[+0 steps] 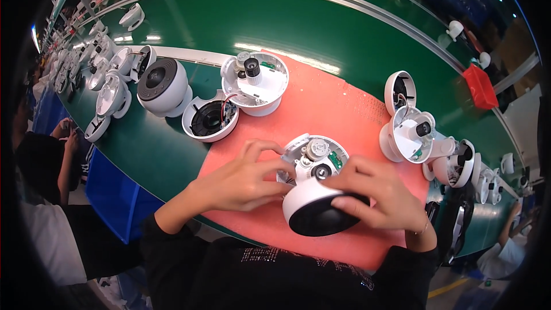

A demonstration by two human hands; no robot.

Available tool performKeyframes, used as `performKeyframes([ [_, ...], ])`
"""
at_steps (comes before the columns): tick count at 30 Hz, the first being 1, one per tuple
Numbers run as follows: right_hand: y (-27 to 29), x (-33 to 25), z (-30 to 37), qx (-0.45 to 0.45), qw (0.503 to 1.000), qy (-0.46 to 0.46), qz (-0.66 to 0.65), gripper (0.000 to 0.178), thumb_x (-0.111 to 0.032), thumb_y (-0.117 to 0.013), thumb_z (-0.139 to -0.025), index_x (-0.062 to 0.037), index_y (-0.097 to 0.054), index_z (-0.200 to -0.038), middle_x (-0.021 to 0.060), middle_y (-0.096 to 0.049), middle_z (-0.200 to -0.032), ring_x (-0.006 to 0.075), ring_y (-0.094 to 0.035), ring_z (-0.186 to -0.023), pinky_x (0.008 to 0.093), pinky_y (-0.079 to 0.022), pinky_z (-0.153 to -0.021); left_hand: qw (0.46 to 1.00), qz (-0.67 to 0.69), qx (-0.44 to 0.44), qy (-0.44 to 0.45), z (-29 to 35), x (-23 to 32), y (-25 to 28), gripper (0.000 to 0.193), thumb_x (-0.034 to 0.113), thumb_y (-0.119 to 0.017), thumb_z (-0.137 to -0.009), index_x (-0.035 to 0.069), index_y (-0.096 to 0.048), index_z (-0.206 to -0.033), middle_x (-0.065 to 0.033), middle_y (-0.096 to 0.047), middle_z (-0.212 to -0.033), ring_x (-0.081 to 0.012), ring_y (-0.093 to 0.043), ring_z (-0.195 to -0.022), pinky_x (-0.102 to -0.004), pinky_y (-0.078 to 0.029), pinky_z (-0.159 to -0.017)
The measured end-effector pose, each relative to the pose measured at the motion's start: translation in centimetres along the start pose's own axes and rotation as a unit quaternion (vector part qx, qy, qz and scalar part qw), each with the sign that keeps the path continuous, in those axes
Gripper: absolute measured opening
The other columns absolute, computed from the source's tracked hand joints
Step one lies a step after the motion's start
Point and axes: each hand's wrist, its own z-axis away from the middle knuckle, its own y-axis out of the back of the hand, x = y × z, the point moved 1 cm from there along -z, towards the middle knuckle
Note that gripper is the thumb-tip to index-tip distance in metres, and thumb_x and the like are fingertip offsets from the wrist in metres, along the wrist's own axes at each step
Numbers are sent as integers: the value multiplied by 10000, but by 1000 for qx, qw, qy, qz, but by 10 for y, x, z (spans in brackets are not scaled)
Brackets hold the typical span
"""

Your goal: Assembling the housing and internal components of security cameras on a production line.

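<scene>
An opened round white camera housing (337, 141), with a motor, a black lens and a green circuit board inside, stands on the red mat (344, 103) before me. My left hand (244, 178) curls its fingers over the left rim of this housing, and some fingertips dip inside. My right hand (376, 192) grips a white cover with a black face (321, 221), thumb on the black side and fingers on the white shell. The cover is tilted just in front of the housing, overlapping its near edge. Whether wires link the two is hidden.
Another opened housing (261, 106) and its cover (195, 123) sit at the mat's far left. Beside them is an assembled camera (166, 86). On the right stands another opened unit (404, 143). More units line both sides. A red bin (481, 87) lies beyond; co-workers sit alongside.
</scene>
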Motion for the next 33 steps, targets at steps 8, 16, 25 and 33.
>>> performKeyframes([
  [8,4,17,-17,30,1000,0,6,200,-118,-596,-812,-4,-654,-965,90,-545,-792,202,-566,-721,294,-446,-642,989,-35,132,55,24,7,-13,235,72,-703,-661,95,-667,-892,-16,-605,-1004,-248,-539,-1018,-353,-453,-787],
  [16,4,11,-22,12,1000,1,17,188,-149,-598,-832,-15,-632,-959,118,-540,-814,258,-563,-736,337,-456,-671,989,-50,125,65,17,22,-20,215,73,-687,-630,64,-662,-843,-56,-589,-1075,-280,-516,-1080,-403,-446,-839],
  [25,-1,9,-27,-13,996,71,45,176,-160,-587,-838,-73,-605,-990,105,-502,-848,267,-539,-753,358,-448,-667,955,102,223,167,16,19,-8,202,136,-692,-679,5,-624,-817,-145,-600,-1007,-263,-610,-864,-347,-507,-748],
  [33,-5,10,-33,-7,990,105,91,236,-126,-628,-783,-58,-637,-1009,104,-511,-883,251,-549,-802,344,-459,-701,958,125,114,232,7,42,-12,362,243,-798,-666,-16,-591,-810,-113,-651,-713,-192,-657,-603,-250,-525,-553],
])
